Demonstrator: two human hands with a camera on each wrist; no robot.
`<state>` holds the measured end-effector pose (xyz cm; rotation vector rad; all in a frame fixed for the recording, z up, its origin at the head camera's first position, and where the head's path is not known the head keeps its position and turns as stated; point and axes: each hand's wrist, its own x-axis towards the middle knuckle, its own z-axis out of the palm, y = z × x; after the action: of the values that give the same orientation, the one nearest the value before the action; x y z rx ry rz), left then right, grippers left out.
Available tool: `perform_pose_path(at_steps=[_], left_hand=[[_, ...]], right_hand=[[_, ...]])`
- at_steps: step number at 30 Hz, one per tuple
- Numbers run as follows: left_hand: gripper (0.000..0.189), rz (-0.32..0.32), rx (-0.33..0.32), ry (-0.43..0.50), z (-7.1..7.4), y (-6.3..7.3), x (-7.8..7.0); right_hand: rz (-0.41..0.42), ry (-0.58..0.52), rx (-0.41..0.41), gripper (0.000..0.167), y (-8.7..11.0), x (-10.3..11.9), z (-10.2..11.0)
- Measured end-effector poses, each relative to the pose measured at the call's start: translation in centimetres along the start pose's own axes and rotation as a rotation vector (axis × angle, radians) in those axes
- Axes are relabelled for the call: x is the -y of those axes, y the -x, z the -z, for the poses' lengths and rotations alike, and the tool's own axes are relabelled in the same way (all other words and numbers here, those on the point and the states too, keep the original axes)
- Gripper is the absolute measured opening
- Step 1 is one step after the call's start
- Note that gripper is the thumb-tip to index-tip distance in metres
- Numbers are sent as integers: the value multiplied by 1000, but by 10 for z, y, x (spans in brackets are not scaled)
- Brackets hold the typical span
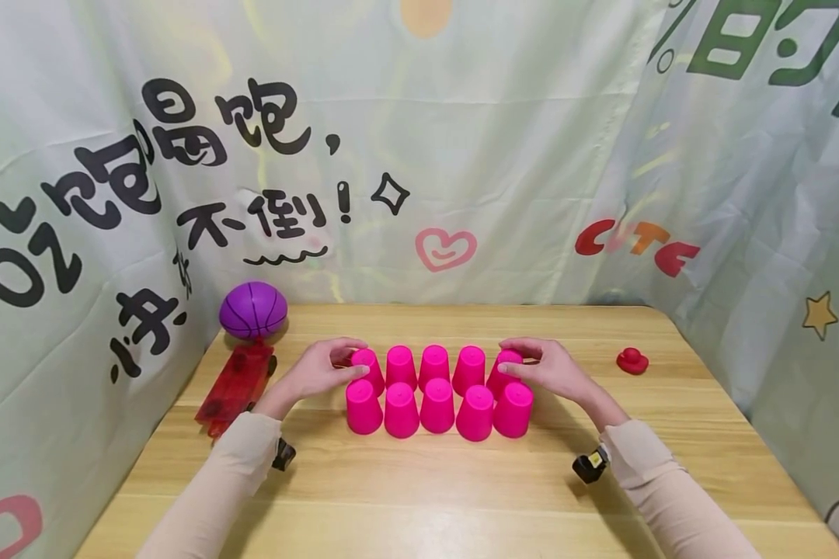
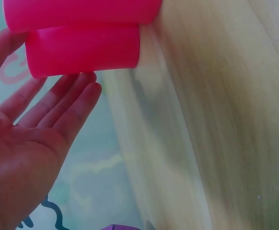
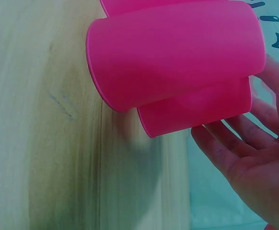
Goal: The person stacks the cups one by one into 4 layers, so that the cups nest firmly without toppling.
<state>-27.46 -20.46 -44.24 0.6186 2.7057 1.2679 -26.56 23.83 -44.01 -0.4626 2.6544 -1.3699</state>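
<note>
Ten pink cups [image 1: 436, 392] stand upside down in two rows of five between the hands, on the table [image 1: 461, 497]. The left hand [image 1: 319, 370] lies against the far-row end cup [image 1: 368, 366], its fingers spread and nearly straight along the cup's side; the left wrist view shows an open palm with fingertips [image 2: 84, 84] at the cup wall, touching or a hair off. The right hand [image 1: 547, 366] does the same at the other far-row end cup [image 1: 505, 371], fingers relaxed and long, not closed round it. Nearer than the wrists the table is bare wood with wide room up to its near edge, which is cut off below. Beyond the left hand a red toy [image 1: 236, 386] and a purple ball [image 1: 253, 310] sit close to the cloth wall [image 1: 77, 310], leaving little room there. Outside the right hand a small red duck [image 1: 632, 361] stands well apart, with open wood round it. In both wrist views the cups fill the frame, cropped and blurred, and the rows' far side is hidden.
</note>
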Motion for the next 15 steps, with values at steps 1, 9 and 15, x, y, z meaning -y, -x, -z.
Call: perform_pose_path(at_steps=[1,9,15], left_hand=[[49,1,-3,-5,-1,-1,1],[44,20,-25,-34,1,-4,-4],[48,15,-99,-43,14,-16,-13]], right_hand=[[0,0,2,60,0,0,0],[-6,17,-3,59,2,-2,0],[-5,10,-10,56,1,-1,-1]])
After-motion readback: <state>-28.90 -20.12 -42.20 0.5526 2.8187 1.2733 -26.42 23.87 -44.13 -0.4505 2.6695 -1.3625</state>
